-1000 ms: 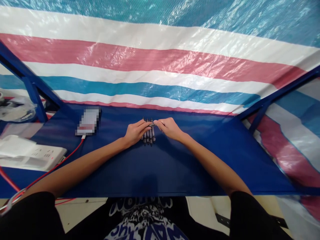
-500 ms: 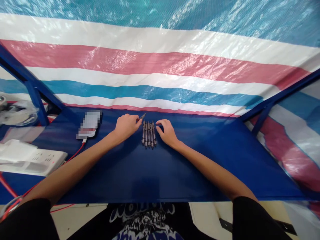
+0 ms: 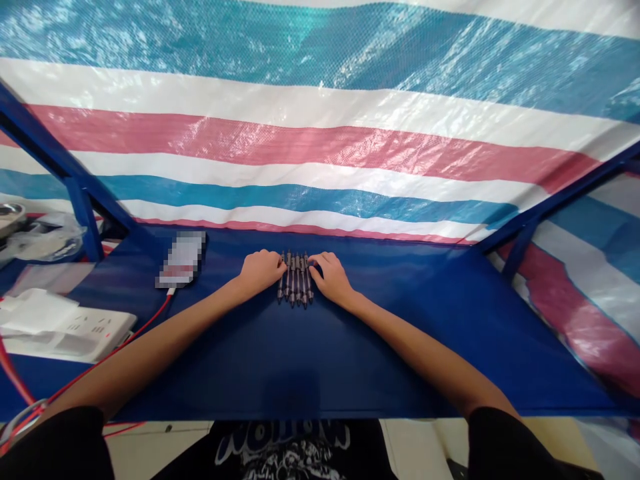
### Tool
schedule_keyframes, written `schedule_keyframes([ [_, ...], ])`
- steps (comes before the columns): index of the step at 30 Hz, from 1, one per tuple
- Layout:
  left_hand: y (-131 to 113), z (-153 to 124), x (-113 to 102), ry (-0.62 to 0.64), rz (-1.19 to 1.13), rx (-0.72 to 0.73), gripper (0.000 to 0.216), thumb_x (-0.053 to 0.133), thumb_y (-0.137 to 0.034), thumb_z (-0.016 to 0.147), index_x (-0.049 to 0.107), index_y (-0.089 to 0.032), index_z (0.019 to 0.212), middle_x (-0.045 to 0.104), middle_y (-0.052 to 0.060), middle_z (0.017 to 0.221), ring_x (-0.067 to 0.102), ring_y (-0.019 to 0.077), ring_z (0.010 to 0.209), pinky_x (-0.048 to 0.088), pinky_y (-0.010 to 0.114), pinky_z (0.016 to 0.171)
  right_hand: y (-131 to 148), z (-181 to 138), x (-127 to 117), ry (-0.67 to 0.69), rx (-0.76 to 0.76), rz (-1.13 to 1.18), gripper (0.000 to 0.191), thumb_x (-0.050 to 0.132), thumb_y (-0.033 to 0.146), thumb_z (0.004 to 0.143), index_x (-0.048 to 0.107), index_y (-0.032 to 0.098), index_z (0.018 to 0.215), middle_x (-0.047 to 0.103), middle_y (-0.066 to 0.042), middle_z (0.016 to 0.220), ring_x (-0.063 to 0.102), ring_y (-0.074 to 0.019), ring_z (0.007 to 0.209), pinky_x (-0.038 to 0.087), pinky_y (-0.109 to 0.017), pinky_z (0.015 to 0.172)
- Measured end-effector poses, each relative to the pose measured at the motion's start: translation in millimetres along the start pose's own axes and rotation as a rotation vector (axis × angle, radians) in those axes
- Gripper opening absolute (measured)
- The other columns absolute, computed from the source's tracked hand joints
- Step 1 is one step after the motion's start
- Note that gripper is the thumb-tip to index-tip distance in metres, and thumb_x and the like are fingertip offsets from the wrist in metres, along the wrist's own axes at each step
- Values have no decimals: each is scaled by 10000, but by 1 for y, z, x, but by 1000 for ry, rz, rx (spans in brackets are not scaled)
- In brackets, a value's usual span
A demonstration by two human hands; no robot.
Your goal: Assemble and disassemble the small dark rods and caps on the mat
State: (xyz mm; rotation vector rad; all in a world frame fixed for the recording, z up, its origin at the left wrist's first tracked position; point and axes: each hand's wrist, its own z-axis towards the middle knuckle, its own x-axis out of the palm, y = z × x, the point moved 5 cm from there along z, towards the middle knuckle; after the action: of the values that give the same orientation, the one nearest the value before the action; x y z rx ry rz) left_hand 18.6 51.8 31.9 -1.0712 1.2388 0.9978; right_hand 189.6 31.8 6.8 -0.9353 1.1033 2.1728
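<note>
Several dark pens (image 3: pixel 295 280) with clear barrels lie side by side on the blue table, tips toward me. My left hand (image 3: pixel 263 272) is at the row's left side, its thumb and fingers closed on the upper part of the leftmost pen (image 3: pixel 281 283). On the other side, my right hand (image 3: pixel 331 275) rests with thumb and forefinger curved and apart. Its fingertips are at the upper end of the rightmost pen (image 3: pixel 307 277), seemingly touching it. The far fingers of both hands are partly hidden.
A phone (image 3: pixel 183 260) on a red charging cable (image 3: pixel 150 320) lies to the left. Nearer me is a white power strip (image 3: pixel 100 330). A striped plastic sheet (image 3: pixel 320 147) hangs behind the table (image 3: pixel 320 360), between blue frame bars (image 3: pixel 520 243).
The pen that my left hand held tilted above the row now lies along its left side. My right hand has come in against the right side. The view has tipped up slightly.
</note>
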Motion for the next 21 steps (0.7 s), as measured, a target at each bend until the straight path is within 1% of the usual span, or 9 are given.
schedule_keyframes([
  [4, -4, -1, 2, -26, -15, 18, 344, 432, -386, 846, 682, -184, 724, 678, 90, 734, 634, 230, 706, 444, 291, 632, 1, 0, 1, 17, -13, -8, 243, 475, 206, 894, 611, 147, 1086, 627, -94, 921, 509, -235, 904, 407, -374, 870],
  [7, -5, -1, 6, -49, -36, 24, 331, 432, -381, 853, 652, -184, 703, 671, 77, 711, 616, 211, 675, 409, 273, 599, 1, 0, 2, 29, -27, -13, 262, 484, 194, 886, 614, 124, 1103, 634, -106, 941, 511, -236, 904, 406, -373, 869],
  [11, -7, -3, 13, -101, -89, 62, 285, 448, -359, 857, 598, -185, 689, 654, 53, 705, 589, 189, 660, 359, 264, 574, 0, 1, 3, 24, -39, -4, 249, 487, 173, 871, 623, 148, 1077, 651, -101, 965, 521, -237, 915, 400, -374, 866],
  [14, -10, -5, 16, -159, -115, 132, 254, 449, -332, 865, 562, -185, 692, 640, 46, 756, 568, 171, 667, 345, 262, 578, -2, 0, 4, 24, -30, 0, 249, 488, 158, 855, 628, 156, 1061, 666, -89, 922, 531, -234, 891, 397, -370, 851],
  [18, -10, -5, 18, -218, -148, 212, 176, 440, -294, 883, 553, -196, 791, 617, 34, 814, 559, 160, 705, 352, 255, 599, -2, 0, 6, 46, -23, 5, 241, 493, 151, 839, 638, 168, 1030, 671, -68, 832, 546, -222, 834, 388, -363, 831],
  [21, -10, -4, 19, -230, -168, 237, 175, 426, -300, 898, 543, -199, 816, 608, 28, 810, 557, 156, 716, 356, 252, 607, -1, 0, 6, 55, -23, 9, 223, 488, 159, 843, 640, 178, 1005, 679, -68, 854, 555, -220, 832, 384, -365, 834],
])
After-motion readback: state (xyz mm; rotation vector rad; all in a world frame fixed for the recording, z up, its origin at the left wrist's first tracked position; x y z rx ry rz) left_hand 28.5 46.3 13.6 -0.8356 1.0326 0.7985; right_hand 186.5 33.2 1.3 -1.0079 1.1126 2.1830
